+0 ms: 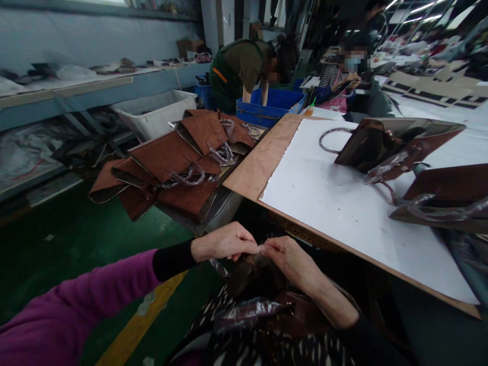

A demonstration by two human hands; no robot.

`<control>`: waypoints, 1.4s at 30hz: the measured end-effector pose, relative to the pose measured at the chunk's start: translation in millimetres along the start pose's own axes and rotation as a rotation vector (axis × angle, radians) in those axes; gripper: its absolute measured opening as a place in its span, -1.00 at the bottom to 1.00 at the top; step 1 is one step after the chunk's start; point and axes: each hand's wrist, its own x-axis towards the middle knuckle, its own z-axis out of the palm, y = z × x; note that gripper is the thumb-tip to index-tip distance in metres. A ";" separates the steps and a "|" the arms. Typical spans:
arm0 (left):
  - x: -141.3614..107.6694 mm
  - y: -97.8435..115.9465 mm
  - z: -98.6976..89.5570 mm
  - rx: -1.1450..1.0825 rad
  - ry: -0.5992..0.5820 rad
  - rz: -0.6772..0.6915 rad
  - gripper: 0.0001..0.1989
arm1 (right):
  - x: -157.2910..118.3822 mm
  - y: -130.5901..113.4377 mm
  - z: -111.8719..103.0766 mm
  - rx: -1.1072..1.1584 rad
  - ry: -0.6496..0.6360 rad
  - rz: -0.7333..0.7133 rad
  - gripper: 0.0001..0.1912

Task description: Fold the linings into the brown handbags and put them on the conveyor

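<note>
Your L hand [224,241] has thumb & fingers in a tight pinch; your R hand [292,259] is pinched too, its tips meeting or nearly meeting L's. Can't tell what, if anything, sits btwn them: too small & blurred. Brown bag [299,310] lies on your lap, under both hands & toward your body, abt equally near each; R forearm passes over its right side. Its plastic-wrapped handle [249,311] runs roughly L–R, slightly tilted; bag's own long axis is too dark to read. Table [263,165] w/ white sheet [324,203] is ahead-right; bag pile [160,157] is ahead-left, well apart from your hands.
</note>
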 end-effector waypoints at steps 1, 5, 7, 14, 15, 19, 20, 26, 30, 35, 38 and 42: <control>1.2 -0.3 -0.9 0.021 -0.006 0.015 -0.72 | -1.7 -2.2 0.3 -0.020 0.017 -0.001 -0.68; 7.6 -3.0 -4.3 0.075 -0.040 0.070 -0.81 | -4.4 -4.0 -2.0 -0.014 0.021 -0.024 -0.69; 9.2 -5.4 -5.2 0.097 -0.039 0.099 -0.81 | -4.6 2.7 -7.3 0.039 -0.033 -0.044 -0.71; 7.2 -8.9 -0.8 0.143 0.021 0.126 -0.78 | -14.3 21.5 -23.1 0.079 -0.083 -0.170 -0.75; 7.3 -7.9 0.1 0.162 0.024 0.133 -0.78 | -15.5 19.6 -22.1 0.059 -0.079 -0.173 -0.77; 7.6 -3.1 2.3 0.286 0.060 0.175 -0.78 | -15.5 9.3 -14.6 -0.101 0.015 -0.164 -0.78; 7.9 -2.1 2.7 0.321 0.065 0.196 -0.78 | -14.8 7.8 -13.0 -0.128 0.035 -0.165 -0.77; 16.3 -3.4 9.6 0.306 0.000 0.195 -0.73 | -13.4 8.9 -9.1 -0.147 0.085 -0.224 -0.76; 22.6 -7.4 15.8 0.176 -0.040 0.152 -0.70 | -17.6 13.1 -16.4 -0.107 0.013 -0.201 -0.77; 21.7 -4.5 16.7 0.215 0.006 0.160 -0.75 | -29.9 41.8 -38.0 -0.119 0.024 -0.088 -0.79; 21.2 -3.8 15.4 0.232 0.036 0.150 -0.75 | -41.9 72.0 -50.3 -0.119 0.067 0.006 -0.77; 22.5 -5.5 15.6 0.247 0.068 0.132 -0.74 | -57.6 99.4 -57.1 0.048 0.027 0.118 -0.69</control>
